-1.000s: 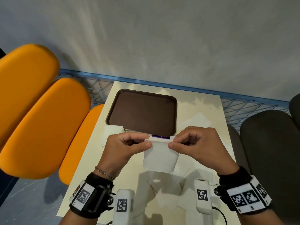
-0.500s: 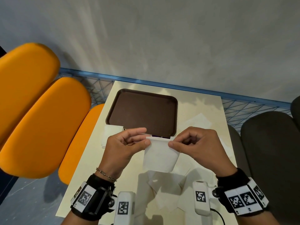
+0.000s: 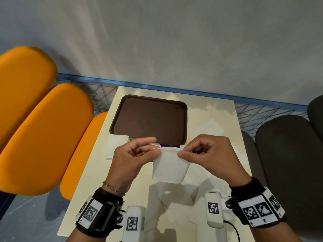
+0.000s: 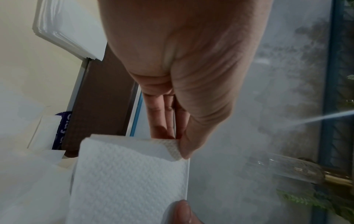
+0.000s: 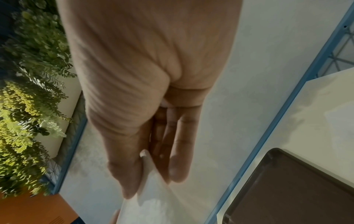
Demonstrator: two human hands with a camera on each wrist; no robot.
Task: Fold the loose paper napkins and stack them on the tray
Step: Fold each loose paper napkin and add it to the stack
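A white paper napkin (image 3: 169, 166) hangs folded in the air above the table, just in front of the dark brown tray (image 3: 150, 119). My left hand (image 3: 153, 151) pinches its top left corner between thumb and fingers. My right hand (image 3: 181, 152) pinches the top right corner. In the left wrist view the napkin (image 4: 130, 178) shows an embossed texture, its corner under my left thumb (image 4: 184, 145). The right wrist view shows the napkin's edge (image 5: 153, 189) caught between my right hand's thumb and fingers (image 5: 149, 178). Nothing lies on the tray.
A stack of white napkins (image 3: 116, 145) lies left of the tray's near corner. Loose napkins (image 3: 173, 203) are spread on the cream table (image 3: 209, 109) below my hands, one more (image 3: 211, 127) right of the tray. Orange seats stand left, dark seats right.
The napkin's top edge has been drawn level between my hands, and my left fingers have straightened over it. The hands stay in about the same place.
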